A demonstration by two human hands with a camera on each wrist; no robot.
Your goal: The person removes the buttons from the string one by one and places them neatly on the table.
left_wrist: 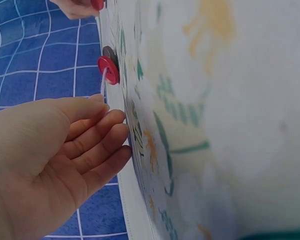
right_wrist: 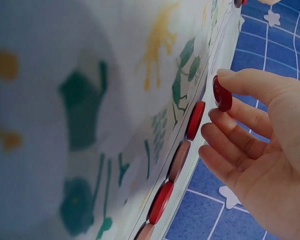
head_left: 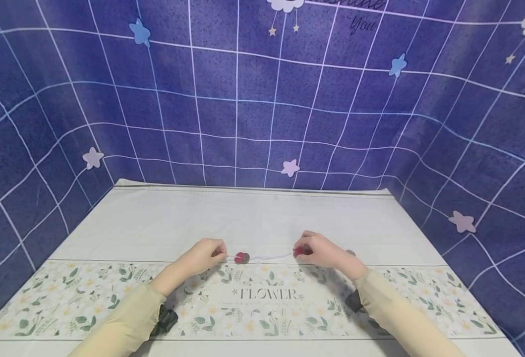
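My left hand [head_left: 206, 255] pinches a thin white string [left_wrist: 103, 85] between thumb and index finger, the other fingers loosely bent. Just beyond the fingertips, the string passes into a red button [left_wrist: 109, 70], which stands against a dark brownish button [head_left: 246, 258]. From there the white string [head_left: 271, 257] runs along the cloth towards my right hand [head_left: 318, 249]. That hand holds another red button [right_wrist: 222, 93] by its edge between thumb and index finger. Whether the string meets this held button cannot be made out.
Beside my right hand a row of loose buttons lies on the cloth: a red button [right_wrist: 195, 121], a brownish one [right_wrist: 179, 161], another red one [right_wrist: 161, 202] and a pinkish one [right_wrist: 145, 232]. A floral-banded white tablecloth [head_left: 262, 218] covers the table; blue gridded curtains [head_left: 262, 124] surround it.
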